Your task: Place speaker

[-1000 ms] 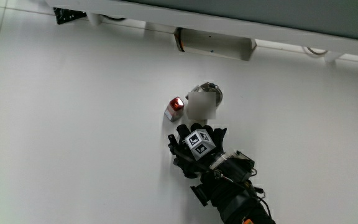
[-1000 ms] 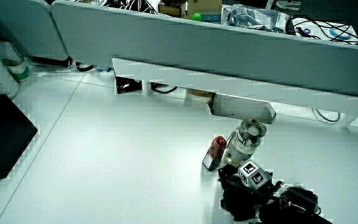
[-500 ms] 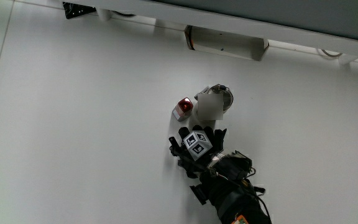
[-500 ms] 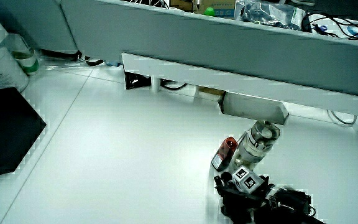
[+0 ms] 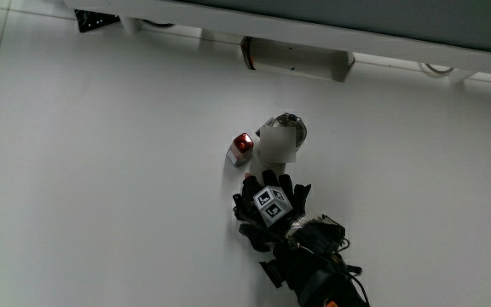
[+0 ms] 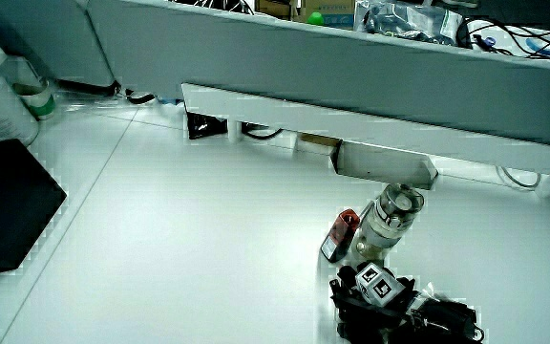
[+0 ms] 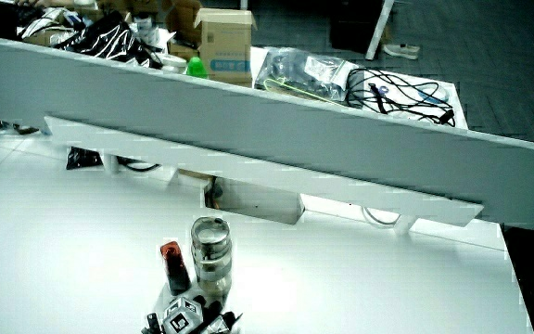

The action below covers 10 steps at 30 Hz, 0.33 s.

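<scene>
**Speaker stands on the table, just off the fingertips**

The speaker (image 5: 290, 125), a short upright cylinder with a clear body and a silvery cap, stands on the white table (image 5: 101, 170). Nothing holds it. It lies just past the tips of the fingers (image 5: 280, 182), farther from the person than they are. Whether the fingertips touch its base cannot be told.

A small dark block with a red cap (image 5: 241, 147) stands just beside the speaker, also a little past the fingertips and off to their side. In both side views it stands upright and is lower than the speaker (image 6: 391, 216) (image 7: 210, 249), with a narrow gap between the two.

The hand (image 5: 268, 207) in its black glove lies low over the table, nearer to the person than both things. Its fingers are spread and point toward the speaker; they grip nothing. The small patterned cube (image 5: 271, 204) sits on the back of the hand. The forearm (image 5: 318, 273) runs back from it toward the person.

Well past the fingertips, a pale rounded box (image 5: 295, 58) is fixed under the low grey partition (image 6: 351, 76). In a side view a flat black slab (image 6: 3, 215) lies at the table's edge, well apart from the hand.
</scene>
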### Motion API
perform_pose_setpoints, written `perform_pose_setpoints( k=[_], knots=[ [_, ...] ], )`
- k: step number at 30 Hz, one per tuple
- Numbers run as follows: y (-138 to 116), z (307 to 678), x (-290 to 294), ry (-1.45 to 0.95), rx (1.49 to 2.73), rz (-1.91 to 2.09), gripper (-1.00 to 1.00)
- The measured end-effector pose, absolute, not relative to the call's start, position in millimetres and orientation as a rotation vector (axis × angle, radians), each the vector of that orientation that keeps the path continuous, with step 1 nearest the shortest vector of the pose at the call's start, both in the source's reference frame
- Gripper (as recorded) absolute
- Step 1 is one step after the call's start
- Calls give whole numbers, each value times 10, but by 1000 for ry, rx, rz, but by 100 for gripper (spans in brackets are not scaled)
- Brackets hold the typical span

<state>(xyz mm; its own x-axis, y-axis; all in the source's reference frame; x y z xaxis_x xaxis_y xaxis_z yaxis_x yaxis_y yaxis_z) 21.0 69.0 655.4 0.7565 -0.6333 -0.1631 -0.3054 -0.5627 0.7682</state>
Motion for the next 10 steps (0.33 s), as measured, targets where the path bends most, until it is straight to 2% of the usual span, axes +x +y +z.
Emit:
perform_pose_setpoints(
  k=[3, 10],
  knots=[
    [746, 6499, 262, -687, 2237, -482, -100],
    [960, 6304, 368, -705, 2326, -357, -100]
  ],
)
